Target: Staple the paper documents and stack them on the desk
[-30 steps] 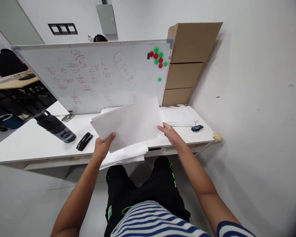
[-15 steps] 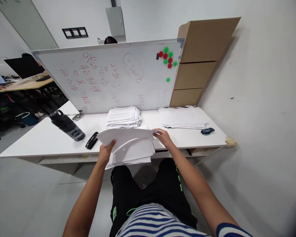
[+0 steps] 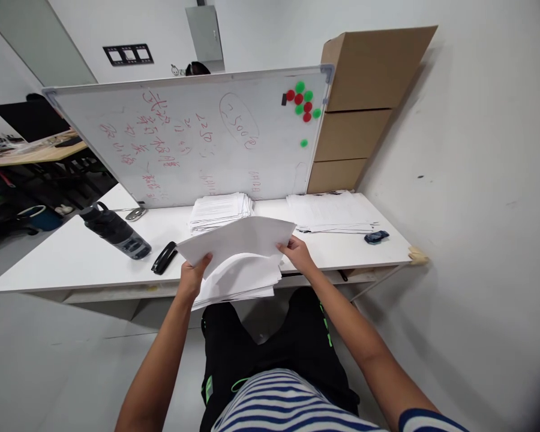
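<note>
A white sheet of paper (image 3: 240, 238) is raised between my two hands, its top edge bowed; whether it is one sheet or more I cannot tell. My left hand (image 3: 194, 277) pinches its lower left corner, thumb on the near face. At the right edge my right hand (image 3: 296, 252) grips it between thumb and fingers. Beneath lies a loose stack of white paper (image 3: 238, 287), its near edge jutting past the table front and its top sheet curled up. A black stapler (image 3: 164, 258) rests just left of my left hand.
On the white table (image 3: 85, 264) stand a dark bottle (image 3: 117, 233) and, farther back, a printed paper pile (image 3: 220, 210) and a wider paper pile (image 3: 328, 213). A small dark object (image 3: 377, 237) lies right. Behind are a whiteboard (image 3: 171, 138) and stacked cardboard boxes (image 3: 355, 132).
The raised sheet has tipped up, so more of its near face shows. My right hand has shifted its hold, with the thumb now on the near face. The view has moved slightly.
</note>
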Tool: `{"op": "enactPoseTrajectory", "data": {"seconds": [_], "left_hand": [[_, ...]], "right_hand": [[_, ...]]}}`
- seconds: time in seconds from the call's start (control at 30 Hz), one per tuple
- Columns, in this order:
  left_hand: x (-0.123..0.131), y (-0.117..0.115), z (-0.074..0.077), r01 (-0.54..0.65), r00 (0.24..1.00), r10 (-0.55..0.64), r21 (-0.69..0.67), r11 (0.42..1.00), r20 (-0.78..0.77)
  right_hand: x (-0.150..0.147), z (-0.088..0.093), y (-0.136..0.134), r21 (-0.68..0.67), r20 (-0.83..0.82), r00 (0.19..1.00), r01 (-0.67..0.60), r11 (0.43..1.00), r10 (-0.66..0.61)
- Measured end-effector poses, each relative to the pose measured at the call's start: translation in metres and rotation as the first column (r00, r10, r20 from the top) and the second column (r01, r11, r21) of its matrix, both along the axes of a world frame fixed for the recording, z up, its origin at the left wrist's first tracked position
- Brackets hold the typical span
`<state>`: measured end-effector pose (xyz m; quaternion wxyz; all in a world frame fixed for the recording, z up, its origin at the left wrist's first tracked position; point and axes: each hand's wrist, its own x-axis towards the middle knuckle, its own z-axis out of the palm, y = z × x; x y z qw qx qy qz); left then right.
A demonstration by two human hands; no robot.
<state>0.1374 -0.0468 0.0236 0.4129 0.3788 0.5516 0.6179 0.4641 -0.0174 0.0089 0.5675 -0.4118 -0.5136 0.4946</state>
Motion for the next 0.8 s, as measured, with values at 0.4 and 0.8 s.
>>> {"op": "enactPoseTrajectory", "data": {"seconds": [0.4,0.8], "left_hand": [[0.002,-0.001,-0.004,0.014,0.994,-0.010,-0.036,0.999,0.105],[-0.006,0.003,0.011,0.003,0.999,-0.003,-0.004,1.000,0.043]], "right_hand": [[0.005,-0.007,-0.014,-0.065,0.298,0.954,-0.001,0.998,0.020],[0.010,-0.005,-0.017,0.054,0.432,0.897,0.081,0.995,-0.096]]}}
